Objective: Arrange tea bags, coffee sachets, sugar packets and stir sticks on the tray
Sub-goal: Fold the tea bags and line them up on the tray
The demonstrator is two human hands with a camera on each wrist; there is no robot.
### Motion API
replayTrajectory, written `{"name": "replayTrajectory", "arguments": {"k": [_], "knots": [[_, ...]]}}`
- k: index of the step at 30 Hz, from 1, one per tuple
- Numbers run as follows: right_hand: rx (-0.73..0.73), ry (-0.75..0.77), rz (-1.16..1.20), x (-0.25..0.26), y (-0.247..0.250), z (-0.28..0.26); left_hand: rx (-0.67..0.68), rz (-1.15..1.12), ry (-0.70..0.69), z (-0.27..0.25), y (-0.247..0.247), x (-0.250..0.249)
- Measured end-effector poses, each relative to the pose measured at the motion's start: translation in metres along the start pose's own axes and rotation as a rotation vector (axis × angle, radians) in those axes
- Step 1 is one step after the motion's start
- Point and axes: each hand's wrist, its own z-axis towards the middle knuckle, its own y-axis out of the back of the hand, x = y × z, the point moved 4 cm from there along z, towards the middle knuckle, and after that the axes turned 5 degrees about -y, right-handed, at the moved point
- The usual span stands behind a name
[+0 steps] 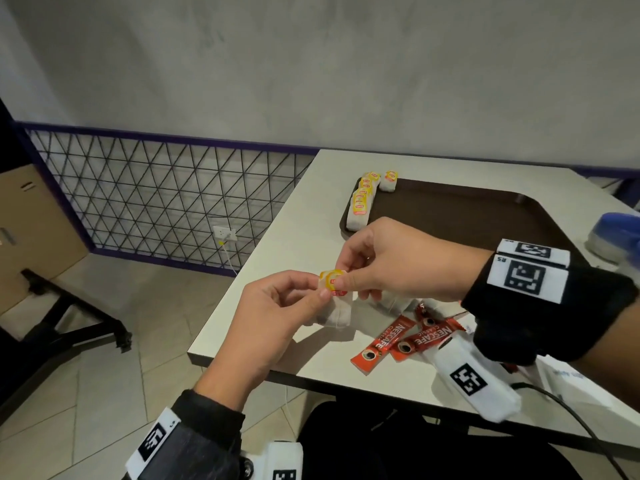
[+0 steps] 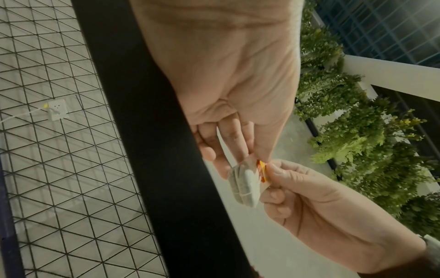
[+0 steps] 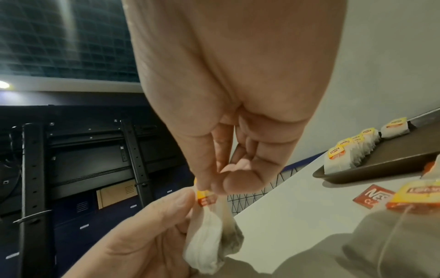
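A white tea bag (image 1: 338, 311) (image 2: 245, 185) (image 3: 209, 242) with a yellow-red tag (image 1: 333, 282) hangs above the table's near-left corner. My left hand (image 1: 277, 313) (image 2: 238, 146) pinches the tag from the left, and my right hand (image 1: 388, 261) (image 3: 214, 186) pinches it from the right. The dark brown tray (image 1: 450, 216) (image 3: 381, 161) lies farther back, with a row of tea bags (image 1: 362, 202) (image 3: 350, 152) along its left edge. Red coffee sachets (image 1: 388, 341) lie on the table below my right wrist. More loose tea bags (image 3: 419, 195) sit close by.
The white table (image 1: 304, 216) ends just left of my hands, with tiled floor below. A wire mesh fence (image 1: 156, 188) stands at the left. A blue and white object (image 1: 616, 233) sits at the right edge. White packets (image 1: 568, 382) lie at the near right.
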Motion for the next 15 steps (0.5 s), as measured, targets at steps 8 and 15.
{"name": "replayTrajectory", "arguments": {"k": [8,15], "knots": [[0.075,0.008,0.047,0.0,-0.005,-0.002,0.003,0.07,-0.021,-0.003,-0.006,-0.005],[0.13,-0.026,0.051,-0.015,0.018,0.0,0.088,0.082,-0.029,-0.003,-0.014,-0.004]]}}
